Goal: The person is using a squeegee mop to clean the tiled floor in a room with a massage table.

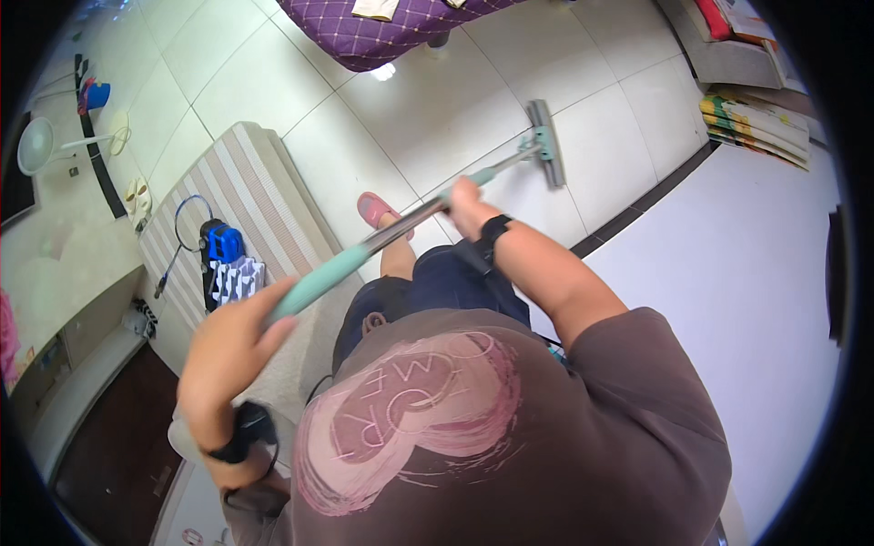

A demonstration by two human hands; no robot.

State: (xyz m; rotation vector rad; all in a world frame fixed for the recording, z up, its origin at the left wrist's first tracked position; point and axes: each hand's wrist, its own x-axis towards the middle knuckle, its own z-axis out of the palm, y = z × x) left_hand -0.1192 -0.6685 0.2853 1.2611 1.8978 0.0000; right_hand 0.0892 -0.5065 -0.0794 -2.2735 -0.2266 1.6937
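A sponge mop with a mint-green and metal pole slants from my left side toward the floor ahead on the right. My left hand is wrapped around the thick green grip at its upper end. Lower down, my right hand grips the pole near a green collar. The grey mop head rests on the pale tiled floor, slightly blurred. Both wrists wear black bands. A pink slipper shows on one foot beneath the pole; the other foot is hidden.
A striped cushioned seat at my left holds a badminton racket and a blue-and-black item. A purple quilted cover hangs ahead. Folded patterned mats lean at the right, beside a white wall. A fan stands far left.
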